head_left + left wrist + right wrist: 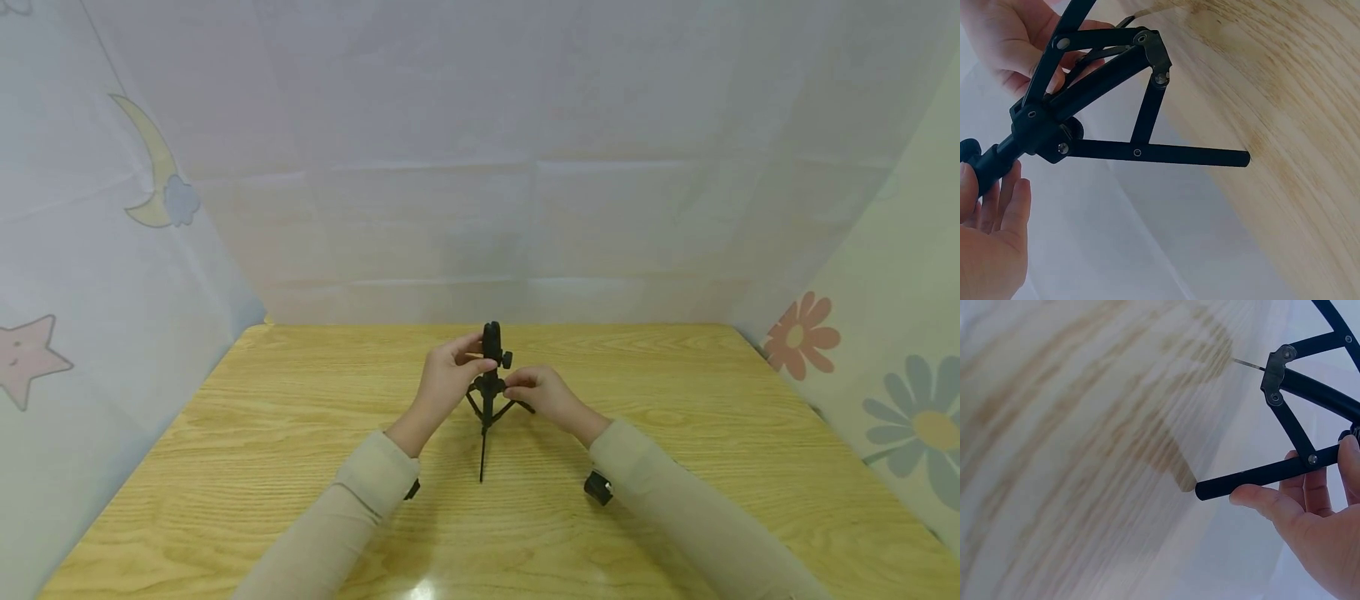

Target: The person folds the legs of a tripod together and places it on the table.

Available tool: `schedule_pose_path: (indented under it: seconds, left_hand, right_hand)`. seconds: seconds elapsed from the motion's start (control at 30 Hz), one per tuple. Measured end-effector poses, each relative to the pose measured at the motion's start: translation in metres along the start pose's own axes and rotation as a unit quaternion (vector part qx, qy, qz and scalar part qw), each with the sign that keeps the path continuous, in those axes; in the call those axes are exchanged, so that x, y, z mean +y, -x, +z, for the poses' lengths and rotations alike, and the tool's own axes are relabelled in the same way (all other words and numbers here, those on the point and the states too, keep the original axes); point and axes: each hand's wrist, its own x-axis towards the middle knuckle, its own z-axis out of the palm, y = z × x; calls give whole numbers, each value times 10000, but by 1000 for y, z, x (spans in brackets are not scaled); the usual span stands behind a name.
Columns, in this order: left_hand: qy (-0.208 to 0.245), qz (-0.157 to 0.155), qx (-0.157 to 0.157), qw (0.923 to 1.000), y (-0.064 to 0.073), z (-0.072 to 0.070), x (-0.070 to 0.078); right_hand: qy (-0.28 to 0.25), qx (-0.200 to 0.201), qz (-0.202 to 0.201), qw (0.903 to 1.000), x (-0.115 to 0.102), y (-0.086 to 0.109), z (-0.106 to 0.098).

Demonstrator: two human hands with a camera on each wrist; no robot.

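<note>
A small black tripod (487, 410) stands upright in the middle of the table, its legs spread and joined by braces to a centre tube. My left hand (444, 382) holds its upper part, thumb on the near side; in the left wrist view those fingers curl about the shaft (1007, 153). At the hub where the legs meet, my right hand (551, 395) pinches the tripod from the right. The right wrist view has that hand (1322, 528) against one leg (1254, 479), its fingertips at the hub, partly cut off by the frame. A side knob (507, 359) sticks out near the top.
The wooden table (300, 492) reaches back to a pale cloth backdrop (420, 225). Printed cloth walls (82, 275) rise on both sides. Black wrist devices (598, 487) hang below both sleeves.
</note>
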Motion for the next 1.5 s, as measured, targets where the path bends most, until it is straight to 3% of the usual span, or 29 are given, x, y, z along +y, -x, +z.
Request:
schedule_pose_path:
  seconds: [0.93,1.5]
  left_hand:
    - [43,132,-227,9996,-3,-3,2]
    - [-81,282,-612,9977,-9,-6,-5]
  right_hand:
    - [-360,-166,-43,9992,-8,9,0]
    - [-455,-198,212,9985,-11,15,5]
